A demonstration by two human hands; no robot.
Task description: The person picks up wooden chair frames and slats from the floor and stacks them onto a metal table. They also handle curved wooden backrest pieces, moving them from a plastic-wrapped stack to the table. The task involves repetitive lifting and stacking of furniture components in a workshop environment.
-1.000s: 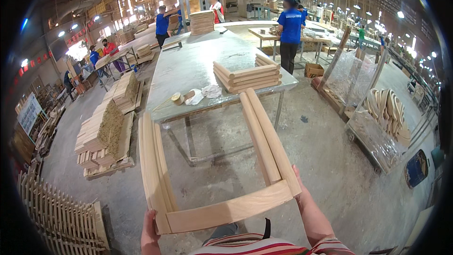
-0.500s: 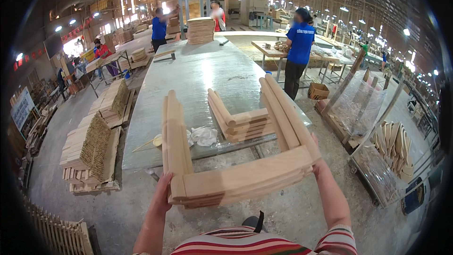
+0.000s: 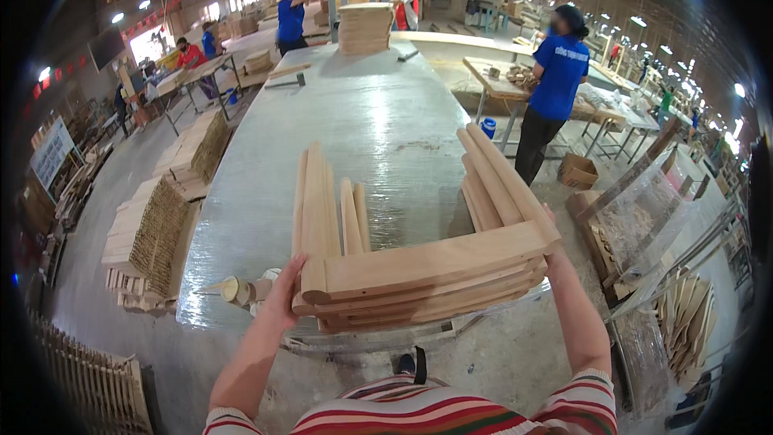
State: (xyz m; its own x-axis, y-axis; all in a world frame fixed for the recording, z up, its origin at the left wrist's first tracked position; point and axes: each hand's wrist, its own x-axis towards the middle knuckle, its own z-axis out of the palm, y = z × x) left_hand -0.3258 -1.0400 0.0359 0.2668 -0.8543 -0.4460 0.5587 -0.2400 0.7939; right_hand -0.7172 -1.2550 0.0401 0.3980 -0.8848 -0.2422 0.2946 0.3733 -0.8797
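Several U-shaped wooden frames [image 3: 427, 264] lie stacked at the near edge of a long table [image 3: 403, 177], their side posts pointing away from me. My left hand [image 3: 283, 290] is closed around the left corner of the upper frames. At the right corner, my right hand [image 3: 554, 248] grips them, its fingers partly hidden by the wood. More frames sit beneath; whether the upper ones rest on them I cannot tell. Beside my left hand stand a small cup [image 3: 234, 291] with a stick and a white cloth [image 3: 262, 287], partly covered by that hand.
Stacked wooden boards [image 3: 366, 28] stand at the table's far end. Wood piles [image 3: 149, 229] lie on the floor at left. A person in a blue shirt [image 3: 561, 72] stands at a side table on the right, near a cardboard box [image 3: 578, 170]. A loaded cart [image 3: 644, 354] stands right.
I have come closer to the table, carrying the frames forward over the other stack there. The lower stack is now mostly hidden beneath them. The cup now appears beside my left hand.
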